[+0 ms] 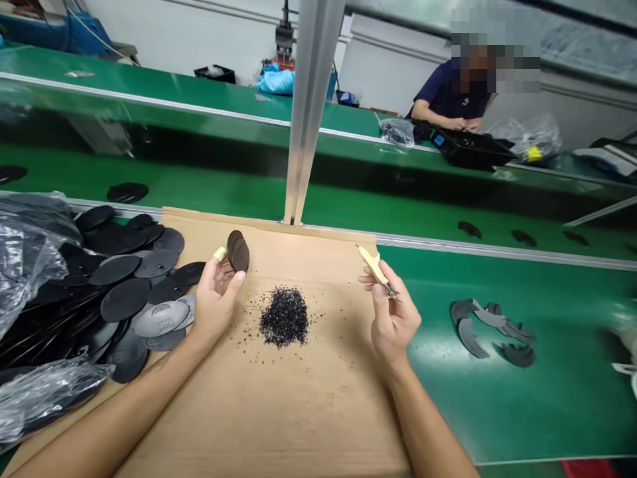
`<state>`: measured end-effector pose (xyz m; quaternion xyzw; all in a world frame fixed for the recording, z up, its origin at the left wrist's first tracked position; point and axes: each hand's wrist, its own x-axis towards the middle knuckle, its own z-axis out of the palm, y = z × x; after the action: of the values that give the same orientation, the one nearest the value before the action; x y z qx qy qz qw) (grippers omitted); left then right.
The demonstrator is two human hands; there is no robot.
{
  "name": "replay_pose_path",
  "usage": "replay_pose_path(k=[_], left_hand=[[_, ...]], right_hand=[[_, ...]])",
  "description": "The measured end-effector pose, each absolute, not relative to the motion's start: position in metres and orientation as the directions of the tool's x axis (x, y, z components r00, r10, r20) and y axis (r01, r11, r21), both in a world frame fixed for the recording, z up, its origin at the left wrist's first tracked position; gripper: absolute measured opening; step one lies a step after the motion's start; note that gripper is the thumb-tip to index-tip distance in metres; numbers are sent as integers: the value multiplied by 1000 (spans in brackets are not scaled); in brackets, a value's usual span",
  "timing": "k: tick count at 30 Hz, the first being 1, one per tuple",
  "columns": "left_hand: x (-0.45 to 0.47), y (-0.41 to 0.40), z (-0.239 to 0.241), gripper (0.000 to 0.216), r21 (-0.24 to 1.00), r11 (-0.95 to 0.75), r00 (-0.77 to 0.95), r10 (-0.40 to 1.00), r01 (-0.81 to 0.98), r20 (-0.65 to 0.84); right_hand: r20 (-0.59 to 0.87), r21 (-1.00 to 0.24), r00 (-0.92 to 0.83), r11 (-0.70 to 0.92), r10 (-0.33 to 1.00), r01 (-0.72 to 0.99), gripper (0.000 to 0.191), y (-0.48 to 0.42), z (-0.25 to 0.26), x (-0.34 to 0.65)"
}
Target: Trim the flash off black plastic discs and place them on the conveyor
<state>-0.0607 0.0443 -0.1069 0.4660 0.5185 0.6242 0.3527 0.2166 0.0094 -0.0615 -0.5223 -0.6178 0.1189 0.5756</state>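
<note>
Both hands are up and busy here, one on each side of the heap of black granules (284,317), which sits loose on the cardboard sheet (279,418). Left of the heap and a little beyond it, the left hand (217,291) is closed on a few dark oval pieces (239,253), overlapping like a small fan, thumb at their lower edge and fingers curled behind. That forearm slants in from the near left, palm turned inward, a yellow cover on one fingertip. Across to the right of the heap, the right hand (397,324) grips a pale yellow tool (372,265) between thumb and bent fingers, knuckles outward, the tool slanting away up and to the left, well apart from the ovals. Its forearm rises from the near right, and both hands hang clear of the heap itself. Farther left of the heap, loose black ovals (125,299) spread in a thick overlapping pile beside clear plastic (30,226). Far right of the heap, curved gray strips (470,337) lie on the green tabletop (462,405). Way beyond the heap, to the right, a person in a dark shirt (442,89) leans over a black container.
</note>
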Motion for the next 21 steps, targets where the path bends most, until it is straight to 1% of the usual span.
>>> replay_pose_path(k=[2,5,8,11,16,19,21], left_hand=[[-60,44,-109,59,976,-215,-308,926,45,218],[-61,44,-112,54,964,-248,-287,921,92,264],[-60,43,-113,48,948,-283,-257,914,148,313],[-57,41,-111,45,950,-280,-260,915,140,308],[-54,44,-104,46,962,-273,-295,919,7,263],[-56,46,-100,47,966,-237,-238,949,-103,207],[-57,47,-98,47,963,-155,-180,977,-222,116]], right_hand=[[583,-699,108,430,805,571,35,10,-62,218],[546,-614,-36,430,837,662,35,14,-66,222],[526,-511,-151,453,837,730,37,18,-72,226],[503,-425,-237,476,831,770,42,21,-78,230],[450,-361,-305,484,839,797,48,26,-85,234],[420,-314,-331,478,845,821,49,30,-88,236],[413,-282,-340,473,845,834,48,32,-89,237]])
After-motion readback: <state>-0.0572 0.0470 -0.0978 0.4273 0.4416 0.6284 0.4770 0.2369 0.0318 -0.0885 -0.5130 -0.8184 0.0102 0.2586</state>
